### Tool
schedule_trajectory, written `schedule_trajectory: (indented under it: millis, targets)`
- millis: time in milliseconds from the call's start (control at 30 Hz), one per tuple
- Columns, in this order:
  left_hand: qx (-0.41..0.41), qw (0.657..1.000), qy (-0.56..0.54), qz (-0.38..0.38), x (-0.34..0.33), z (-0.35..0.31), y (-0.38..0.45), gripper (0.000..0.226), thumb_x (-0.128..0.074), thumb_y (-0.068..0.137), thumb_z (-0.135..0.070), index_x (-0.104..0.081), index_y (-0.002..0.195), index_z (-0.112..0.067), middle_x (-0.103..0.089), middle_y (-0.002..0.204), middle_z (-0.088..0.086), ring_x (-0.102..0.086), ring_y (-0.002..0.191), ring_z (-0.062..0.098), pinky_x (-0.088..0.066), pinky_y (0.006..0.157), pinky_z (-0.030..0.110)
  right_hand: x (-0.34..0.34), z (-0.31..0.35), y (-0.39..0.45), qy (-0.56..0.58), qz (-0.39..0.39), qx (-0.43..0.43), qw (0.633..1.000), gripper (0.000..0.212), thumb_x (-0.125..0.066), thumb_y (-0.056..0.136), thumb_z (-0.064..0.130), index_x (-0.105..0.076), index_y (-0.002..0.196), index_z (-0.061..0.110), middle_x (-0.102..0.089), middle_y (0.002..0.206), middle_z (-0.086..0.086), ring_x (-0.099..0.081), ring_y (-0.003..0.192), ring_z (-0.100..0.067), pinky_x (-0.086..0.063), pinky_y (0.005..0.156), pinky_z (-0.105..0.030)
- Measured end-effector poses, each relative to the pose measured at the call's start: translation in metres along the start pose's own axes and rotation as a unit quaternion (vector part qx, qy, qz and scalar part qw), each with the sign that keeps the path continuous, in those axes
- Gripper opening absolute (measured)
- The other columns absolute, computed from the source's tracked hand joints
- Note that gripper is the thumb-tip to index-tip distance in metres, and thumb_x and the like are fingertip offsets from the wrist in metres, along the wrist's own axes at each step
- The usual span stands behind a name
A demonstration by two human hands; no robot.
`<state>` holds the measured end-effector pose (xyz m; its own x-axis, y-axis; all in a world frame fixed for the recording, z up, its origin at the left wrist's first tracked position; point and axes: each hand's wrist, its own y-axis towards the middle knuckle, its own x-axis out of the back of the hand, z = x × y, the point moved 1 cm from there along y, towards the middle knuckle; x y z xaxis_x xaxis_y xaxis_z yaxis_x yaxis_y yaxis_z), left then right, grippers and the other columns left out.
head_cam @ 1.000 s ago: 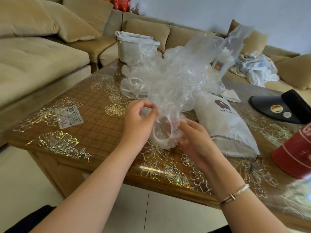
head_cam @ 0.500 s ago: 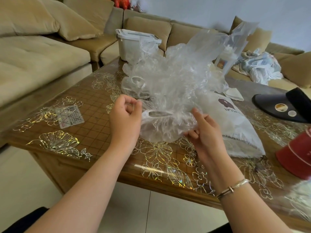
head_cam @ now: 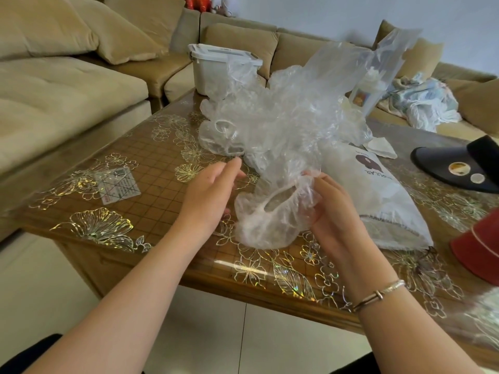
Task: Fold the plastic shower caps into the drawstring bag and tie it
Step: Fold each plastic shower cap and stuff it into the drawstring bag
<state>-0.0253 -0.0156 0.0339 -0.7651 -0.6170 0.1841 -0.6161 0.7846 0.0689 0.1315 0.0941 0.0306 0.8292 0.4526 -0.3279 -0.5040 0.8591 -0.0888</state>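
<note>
One clear plastic shower cap with a white elastic rim hangs just above the table's front part. My right hand pinches its rim at the upper right. My left hand is just left of the cap with fingers relaxed and holds nothing. Behind them a heap of several crumpled clear shower caps lies on the table. The white drawstring bag with a dark printed logo lies flat to the right of my right hand.
The wooden table has a glossy floral cover. On it stand a white lidded box at the back, a black visor and a red container at the right. A beige sofa wraps round the left and back.
My left hand has let go of the cap's rim and opened. My right hand keeps the cap, which now hangs lower with its elastic opening spread.
</note>
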Motion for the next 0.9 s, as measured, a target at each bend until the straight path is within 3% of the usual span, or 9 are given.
schedule_trajectory:
  millis: [100,200,333,433,500,567,700,767,900]
  targets:
    - [0.035,0.994,-0.011,0.101,-0.001,-0.001,-0.002,0.055,-0.044,0.088,-0.067,-0.064,0.118,-0.026,-0.067,0.109,-0.010,-0.064,0.098,0.011,-0.053,0.090,0.035,-0.004,-0.001,0.000,-0.012,0.034,0.006,0.999,0.022,-0.054,0.098,0.011,-0.059,0.113,-0.004,-0.065,0.093,-0.012,-0.061,0.081,-0.026,-0.050,0.071,-0.034]
    - [0.052,0.988,-0.016,0.148,-0.005,0.006,-0.004,0.032,-0.062,0.088,-0.048,-0.072,0.098,-0.020,-0.074,0.097,-0.004,-0.068,0.091,0.009,-0.049,0.095,0.033,-0.007,-0.004,0.000,-0.007,0.048,0.005,0.999,0.035,-0.050,0.101,0.022,-0.058,0.122,-0.005,-0.069,0.105,-0.014,-0.066,0.094,-0.030,-0.055,0.079,-0.037]
    - [-0.035,0.999,0.012,0.016,-0.006,0.009,-0.002,0.019,-0.058,0.097,-0.026,-0.067,0.093,-0.011,-0.069,0.084,0.004,-0.064,0.068,0.006,-0.051,0.063,0.013,-0.011,-0.008,-0.001,0.002,0.055,-0.041,0.998,0.045,-0.042,0.102,0.041,-0.061,0.123,0.006,-0.071,0.113,-0.012,-0.068,0.105,-0.027,-0.057,0.082,-0.039]
    - [-0.126,0.988,0.071,-0.061,-0.007,0.009,-0.002,0.026,-0.054,0.099,-0.029,-0.061,0.089,-0.007,-0.063,0.074,0.014,-0.060,0.063,0.027,-0.048,0.054,0.035,-0.012,-0.015,-0.005,-0.100,0.023,-0.044,0.994,0.029,-0.056,0.099,0.024,-0.060,0.124,0.009,-0.073,0.105,-0.011,-0.072,0.091,-0.023,-0.058,0.070,-0.033]
    - [-0.165,0.977,0.107,-0.086,-0.009,0.009,-0.004,0.026,-0.052,0.099,-0.032,-0.058,0.084,-0.011,-0.058,0.065,0.009,-0.053,0.053,0.026,-0.041,0.047,0.034,-0.012,-0.018,-0.007,-0.165,-0.030,-0.001,0.986,0.022,-0.058,0.097,0.013,-0.058,0.119,0.015,-0.073,0.087,-0.005,-0.071,0.073,-0.020,-0.058,0.060,-0.032]
    - [-0.178,0.965,0.149,-0.119,-0.008,0.009,-0.006,0.028,-0.052,0.100,-0.034,-0.054,0.076,-0.018,-0.051,0.059,-0.002,-0.042,0.044,0.010,-0.031,0.042,0.021,-0.006,-0.017,-0.005,-0.252,-0.095,0.078,0.960,0.022,-0.053,0.098,0.012,-0.055,0.117,0.021,-0.061,0.067,0.000,-0.055,0.052,-0.017,-0.046,0.045,-0.028]
    - [-0.102,0.957,0.213,-0.168,0.007,0.013,0.004,0.040,-0.047,0.102,-0.037,-0.044,0.067,-0.018,-0.041,0.058,-0.006,-0.033,0.046,0.008,-0.024,0.042,0.017,0.010,-0.013,0.005,-0.332,-0.148,0.132,0.922,0.025,-0.045,0.100,0.009,-0.048,0.121,0.021,-0.056,0.069,-0.005,-0.046,0.049,-0.016,-0.037,0.041,-0.025]
    - [-0.046,0.949,0.271,-0.152,0.016,0.019,0.010,0.040,-0.044,0.102,-0.041,-0.053,0.073,-0.015,-0.049,0.059,-0.002,-0.040,0.048,0.014,-0.027,0.045,0.023,0.015,-0.011,0.006,-0.395,-0.131,0.105,0.903,0.024,-0.045,0.100,0.009,-0.047,0.122,0.019,-0.058,0.069,-0.006,-0.048,0.049,-0.017,-0.038,0.042,-0.026]
    - [-0.007,0.928,0.354,-0.114,0.021,0.024,0.009,0.032,-0.046,0.100,-0.046,-0.056,0.089,-0.017,-0.058,0.071,-0.004,-0.053,0.058,0.014,-0.032,0.049,0.026,0.010,-0.014,-0.004,-0.576,-0.074,0.106,0.807,0.018,-0.049,0.097,0.023,-0.052,0.115,0.020,-0.059,0.067,0.005,-0.052,0.055,-0.012,-0.040,0.052,-0.027]
